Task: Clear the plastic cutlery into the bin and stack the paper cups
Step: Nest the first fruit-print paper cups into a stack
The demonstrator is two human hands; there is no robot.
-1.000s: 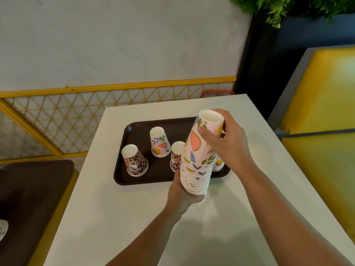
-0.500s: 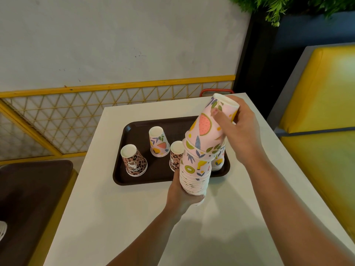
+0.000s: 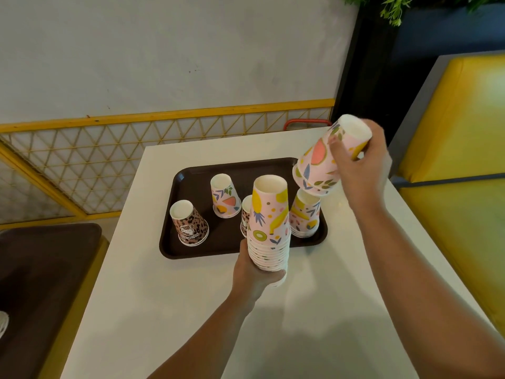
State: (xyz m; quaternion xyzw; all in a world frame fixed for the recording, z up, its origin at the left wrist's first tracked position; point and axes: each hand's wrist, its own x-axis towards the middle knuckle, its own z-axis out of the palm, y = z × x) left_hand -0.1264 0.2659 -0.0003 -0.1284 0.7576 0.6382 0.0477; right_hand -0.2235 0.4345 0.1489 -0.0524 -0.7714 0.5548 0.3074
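The left hand (image 3: 252, 272) reaches in from 6 o'clock on a bare forearm that runs up from the lower edge, fingers curled round the base of a stack of cups (image 3: 269, 228) and holding it upright near the middle of view. The right hand (image 3: 360, 165) is raised toward 2 o'clock, its forearm coming in from the lower right corner and crossing diagonally. Its thumb and fingers grip a tilted cup (image 3: 325, 160), held up in the air and apart from the left hand's stack.
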